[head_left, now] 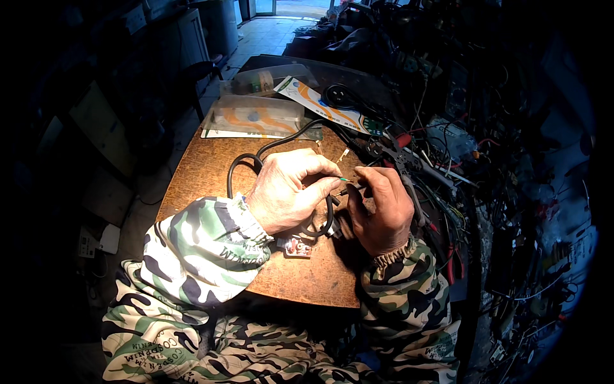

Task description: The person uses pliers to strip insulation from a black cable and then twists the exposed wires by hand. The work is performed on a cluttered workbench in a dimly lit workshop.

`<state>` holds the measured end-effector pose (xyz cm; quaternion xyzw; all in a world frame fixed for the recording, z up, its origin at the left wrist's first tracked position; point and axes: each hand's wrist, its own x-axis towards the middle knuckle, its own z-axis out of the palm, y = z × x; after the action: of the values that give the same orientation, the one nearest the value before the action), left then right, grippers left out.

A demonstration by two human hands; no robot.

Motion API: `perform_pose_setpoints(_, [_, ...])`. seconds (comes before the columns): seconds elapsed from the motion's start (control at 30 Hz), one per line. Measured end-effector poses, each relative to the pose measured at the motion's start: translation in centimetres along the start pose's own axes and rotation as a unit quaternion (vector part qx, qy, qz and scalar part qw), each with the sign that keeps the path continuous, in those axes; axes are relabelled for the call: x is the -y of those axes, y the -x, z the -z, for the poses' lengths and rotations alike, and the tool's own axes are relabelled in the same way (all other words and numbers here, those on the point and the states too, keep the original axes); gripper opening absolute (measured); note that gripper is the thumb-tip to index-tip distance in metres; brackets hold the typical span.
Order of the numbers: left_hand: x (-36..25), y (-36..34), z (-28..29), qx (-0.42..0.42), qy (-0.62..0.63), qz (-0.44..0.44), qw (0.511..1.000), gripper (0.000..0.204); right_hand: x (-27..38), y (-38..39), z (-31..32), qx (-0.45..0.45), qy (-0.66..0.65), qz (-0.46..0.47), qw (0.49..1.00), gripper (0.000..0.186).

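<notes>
Over the wooden tabletop (192,173), my left hand (288,189) pinches a thin green wire (344,180) between thumb and forefinger. My right hand (384,208) faces it with fingers curled near the wire's end; whatever lies between its fingertips is too small and dark to make out. A black cable (235,171) loops behind and under my left hand, with a curve hanging below the fingers. Below that loop sits a small red-and-white printed item (297,248). A black plug (372,150) lies just beyond my right hand.
Clear plastic packages (256,116) and a printed card (323,105) lie at the table's far side, with a coiled black cord (339,96). Tangled wires and tools crowd the right, including red-handled pliers (455,265). A tiled floor (268,38) stretches beyond.
</notes>
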<state>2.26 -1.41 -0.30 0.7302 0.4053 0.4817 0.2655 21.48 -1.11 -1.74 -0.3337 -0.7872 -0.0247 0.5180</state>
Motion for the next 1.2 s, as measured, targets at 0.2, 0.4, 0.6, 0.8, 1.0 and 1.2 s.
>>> perform_pose_setpoints(0.2, [0.1,0.0,-0.2,0.004,0.007,0.006,1.0,0.012,-0.2,-0.1,0.2,-0.005,0.023,0.049,0.999,0.015])
perform_pose_setpoints(0.4, [-0.7,0.1,0.1,0.021,-0.005,0.01,1.0,0.007,-0.4,0.0,1.1,0.136,-0.28,-0.285,0.906,0.015])
perform_pose_setpoints(0.6, [-0.4,0.1,0.0,0.023,-0.022,-0.018,0.999,0.007,-0.7,-0.3,1.3,0.164,-0.525,-0.483,0.682,0.022])
perform_pose_setpoints(0.8, [-0.2,0.0,0.0,0.02,0.001,0.028,0.999,0.009,-0.7,0.7,0.2,0.071,-0.309,-0.298,0.9,0.014])
perform_pose_setpoints(1.0, [-0.4,0.0,0.0,0.02,0.015,0.029,0.999,0.01,-0.1,0.2,0.1,0.015,-0.08,-0.051,0.995,0.024])
perform_pose_setpoints(1.2, [-0.3,0.0,-0.1,0.024,0.013,0.017,0.999,0.01,0.7,-0.2,0.7,0.045,-0.099,-0.109,0.988,0.01])
